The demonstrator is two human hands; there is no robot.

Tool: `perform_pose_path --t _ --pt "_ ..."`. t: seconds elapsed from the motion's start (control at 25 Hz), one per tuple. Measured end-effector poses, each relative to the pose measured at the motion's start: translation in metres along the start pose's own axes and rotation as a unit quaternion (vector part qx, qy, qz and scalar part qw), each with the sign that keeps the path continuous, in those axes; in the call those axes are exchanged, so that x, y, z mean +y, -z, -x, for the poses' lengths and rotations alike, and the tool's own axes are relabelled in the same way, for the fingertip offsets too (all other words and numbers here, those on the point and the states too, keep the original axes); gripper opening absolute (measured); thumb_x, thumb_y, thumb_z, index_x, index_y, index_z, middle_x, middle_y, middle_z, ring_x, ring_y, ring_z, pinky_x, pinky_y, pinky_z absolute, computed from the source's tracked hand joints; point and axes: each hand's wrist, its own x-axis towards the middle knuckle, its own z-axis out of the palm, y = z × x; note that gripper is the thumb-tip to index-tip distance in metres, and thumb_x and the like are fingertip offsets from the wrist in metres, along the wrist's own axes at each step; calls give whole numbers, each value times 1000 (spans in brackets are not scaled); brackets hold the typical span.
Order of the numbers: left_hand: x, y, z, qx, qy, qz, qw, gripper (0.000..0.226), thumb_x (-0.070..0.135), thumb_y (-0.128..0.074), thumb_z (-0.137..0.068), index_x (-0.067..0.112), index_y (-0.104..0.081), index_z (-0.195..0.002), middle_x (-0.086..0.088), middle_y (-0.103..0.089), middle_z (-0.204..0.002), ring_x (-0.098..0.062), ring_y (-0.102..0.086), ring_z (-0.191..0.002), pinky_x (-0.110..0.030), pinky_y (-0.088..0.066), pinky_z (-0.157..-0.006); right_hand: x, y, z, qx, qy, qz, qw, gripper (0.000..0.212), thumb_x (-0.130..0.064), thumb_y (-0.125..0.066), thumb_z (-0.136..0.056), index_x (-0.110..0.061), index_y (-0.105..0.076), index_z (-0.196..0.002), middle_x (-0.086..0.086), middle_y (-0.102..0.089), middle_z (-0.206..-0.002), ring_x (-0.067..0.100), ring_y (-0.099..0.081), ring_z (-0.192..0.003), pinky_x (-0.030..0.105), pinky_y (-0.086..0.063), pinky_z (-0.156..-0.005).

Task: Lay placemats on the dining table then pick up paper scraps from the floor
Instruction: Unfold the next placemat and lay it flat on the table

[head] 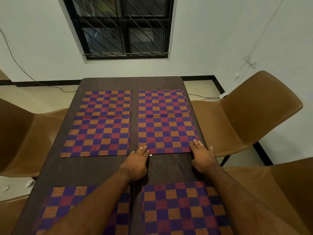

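Four placemats [100, 122] lie on the worktop [169, 167]. The left hand [135, 163] and right hand [202, 156] press the upper-right mat's [164, 121] near corners, fingers straight, gripping nothing. Scraps [6, 188] lie on the floor, lower left.

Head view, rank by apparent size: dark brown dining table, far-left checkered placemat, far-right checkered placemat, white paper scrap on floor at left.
1. dark brown dining table
2-3. far-left checkered placemat and far-right checkered placemat: look alike, unranked
4. white paper scrap
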Motion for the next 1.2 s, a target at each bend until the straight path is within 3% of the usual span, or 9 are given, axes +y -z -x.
perform_pose_path --t 0.24,0.44,0.64,0.88,1.2 --pt "-4 8 7 3 -11 -43 999 68 38 -34 -104 18 -7 -164 -4 -4 -172 -23 -1 -158 -56 2 -126 -11 6 14 26 10 13 1000 75 -23 -47 -89 -19 -12 -155 5 -8 -164 26 -5 -151 59 -8 -119" --pt "-22 41 29 115 39 -67 990 73 49 -32 -106 19 0 -164 -6 -2 -172 -27 0 -158 -56 -3 -125 -43 25 34 123 27 -12 992 60 -30 -41 -98 -20 -18 -153 8 -11 -163 28 -6 -151 62 -13 -117" --pt "-33 87 70 165 74 -79 980 81 62 -29 -103 20 4 -163 -6 0 -172 -27 2 -158 -56 -3 -125 -77 55 70 180 29 -26 983 58 -43 -35 -102 -21 -17 -153 9 -12 -163 29 -6 -151 62 -12 -117" --pt "-22 141 134 221 66 -86 969 83 66 -28 -101 18 0 -164 -7 -5 -172 -27 -2 -158 -57 -8 -126 -109 93 141 199 32 -33 979 67 -54 -38 -98 -20 -17 -152 9 -12 -163 28 -6 -151 60 -13 -118" --pt "-40 160 223 230 35 -81 969 83 65 -32 -101 16 -9 -163 -10 -13 -171 -30 -10 -157 -58 -14 -124 -141 110 243 218 -4 -44 975 67 -52 -45 -97 -24 -18 -151 8 -18 -161 28 -10 -150 60 -19 -117"
